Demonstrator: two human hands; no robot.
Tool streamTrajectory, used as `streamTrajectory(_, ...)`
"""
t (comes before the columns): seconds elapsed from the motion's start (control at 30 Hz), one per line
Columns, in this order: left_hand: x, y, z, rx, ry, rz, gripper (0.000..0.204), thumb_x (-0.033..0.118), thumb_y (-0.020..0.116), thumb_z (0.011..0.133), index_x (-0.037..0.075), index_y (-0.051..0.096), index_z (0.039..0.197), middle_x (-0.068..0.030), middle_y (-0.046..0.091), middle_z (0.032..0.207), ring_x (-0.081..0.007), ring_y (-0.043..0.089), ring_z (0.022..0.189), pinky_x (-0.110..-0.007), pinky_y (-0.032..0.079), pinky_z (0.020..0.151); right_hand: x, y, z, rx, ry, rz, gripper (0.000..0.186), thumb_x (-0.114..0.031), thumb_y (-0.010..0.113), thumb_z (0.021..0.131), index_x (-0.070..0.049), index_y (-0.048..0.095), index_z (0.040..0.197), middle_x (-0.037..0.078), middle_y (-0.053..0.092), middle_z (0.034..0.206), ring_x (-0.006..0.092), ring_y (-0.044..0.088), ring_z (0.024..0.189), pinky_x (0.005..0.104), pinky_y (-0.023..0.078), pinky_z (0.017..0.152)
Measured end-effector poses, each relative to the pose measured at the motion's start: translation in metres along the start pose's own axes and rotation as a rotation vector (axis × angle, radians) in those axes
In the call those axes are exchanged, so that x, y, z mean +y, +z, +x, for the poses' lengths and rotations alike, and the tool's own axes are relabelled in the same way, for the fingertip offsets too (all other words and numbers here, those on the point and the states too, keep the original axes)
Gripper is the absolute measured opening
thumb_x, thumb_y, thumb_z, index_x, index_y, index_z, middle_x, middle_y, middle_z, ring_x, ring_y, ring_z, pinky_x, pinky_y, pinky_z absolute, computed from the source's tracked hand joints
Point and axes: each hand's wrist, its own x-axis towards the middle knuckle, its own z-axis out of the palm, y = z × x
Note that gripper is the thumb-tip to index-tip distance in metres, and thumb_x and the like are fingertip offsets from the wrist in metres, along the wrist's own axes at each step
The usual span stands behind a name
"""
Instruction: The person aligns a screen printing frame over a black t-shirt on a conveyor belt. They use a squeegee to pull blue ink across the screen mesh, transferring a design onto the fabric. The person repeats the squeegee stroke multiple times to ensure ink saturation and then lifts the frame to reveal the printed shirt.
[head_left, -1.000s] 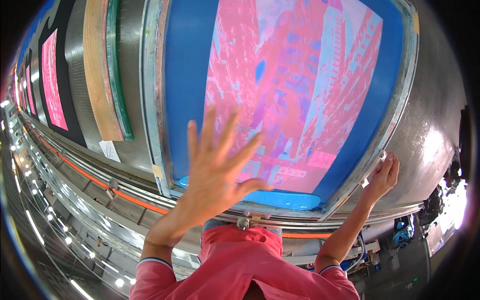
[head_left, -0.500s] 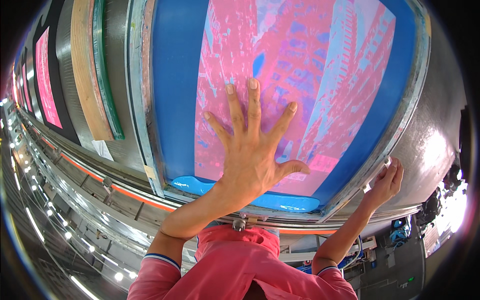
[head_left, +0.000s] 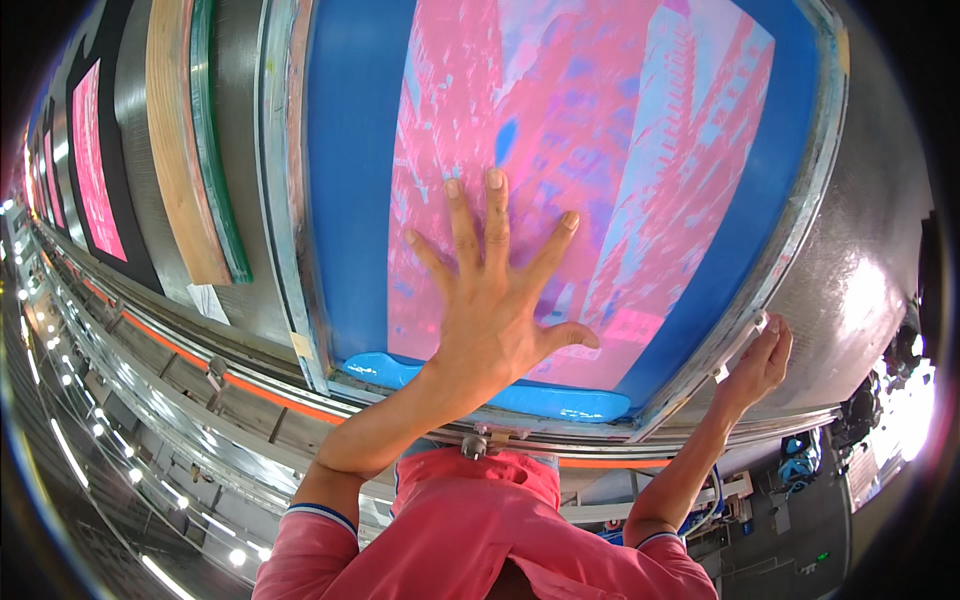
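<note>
Blue screen (head_left: 350,200) underlies the left hand (head_left: 490,315), grip splayed; the grip of the right hand (head_left: 758,367) is unclear.

Left hand (head_left: 488,315) splayed palm-down, right hand (head_left: 757,370) curled

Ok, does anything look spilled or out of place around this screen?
Nothing looks plainly wrong: the glossy blue ink along the near edge lies inside the frame. One solid blue spot beyond the left hand stands out against the pink image, though it may belong there.
</note>
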Motion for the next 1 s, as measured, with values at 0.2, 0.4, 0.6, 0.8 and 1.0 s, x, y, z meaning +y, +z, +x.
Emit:
streamTrajectory(0.2, 0.003, -0.011, 0.018, 0.074, 0.001, -0.002, 0.110, 0.085, 0.066, 0.063, 0.030, 0.041, 0.155, -0.0281, -0.002, 0.166, -0.0621, -0.005, 0.147, -0.089, 0.005, 0.098, 0.002, -0.001, -0.001, -0.013, -0.019, -0.022, 0.028, -0.025, 0.052, 0.105, -0.002, 0.069, 0.105, -0.006, 0.051, 0.078, 0.0030, 0.033, 0.063, 0.0236, 0.026, 0.055)
streamTrajectory(0.4, 0.012, -0.022, 0.086, 0.229, 0.065, 0.030, 0.107, 0.085, 0.065, 0.064, 0.032, 0.041, 0.155, -0.0265, -0.002, 0.167, -0.0611, -0.004, 0.147, -0.089, 0.005, 0.098, -0.003, -0.002, -0.001, -0.030, 0.016, 0.005, 0.027, -0.025, 0.052, 0.105, -0.003, 0.068, 0.105, -0.008, 0.046, 0.074, 0.0018, 0.030, 0.062, 0.0240, 0.022, 0.054)
streamTrajectory(0.6, 0.017, -0.015, 0.101, 0.234, 0.032, 0.011, 0.106, 0.084, 0.066, 0.062, 0.035, 0.044, 0.153, -0.0259, -0.004, 0.167, -0.0604, -0.005, 0.148, -0.091, 0.004, 0.096, 0.002, -0.001, -0.001, -0.021, -0.002, 0.047, 0.027, -0.026, 0.051, 0.107, -0.003, 0.067, 0.106, -0.008, 0.046, 0.075, 0.0009, 0.030, 0.062, 0.0239, 0.021, 0.053)
streamTrajectory(0.8, 0.019, -0.016, 0.101, 0.235, 0.020, -0.053, 0.107, 0.063, 0.087, 0.052, 0.035, 0.049, 0.148, -0.0261, 0.000, 0.167, -0.0581, -0.001, 0.149, -0.090, 0.004, 0.098, 0.002, 0.000, -0.001, -0.011, 0.019, 0.057, 0.027, -0.025, 0.050, 0.107, -0.004, 0.067, 0.106, -0.007, 0.048, 0.077, 0.0010, 0.030, 0.061, 0.0237, 0.021, 0.053)
streamTrajectory(1.0, 0.019, -0.018, 0.102, 0.166, 0.010, 0.027, 0.109, 0.082, 0.072, 0.056, 0.037, 0.045, 0.152, -0.0265, -0.005, 0.167, -0.0608, -0.006, 0.148, -0.090, 0.001, 0.096, 0.001, -0.001, -0.001, -0.014, 0.044, 0.026, 0.027, -0.024, 0.050, 0.106, -0.003, 0.067, 0.106, -0.007, 0.050, 0.077, 0.0008, 0.031, 0.060, 0.0236, 0.021, 0.052)
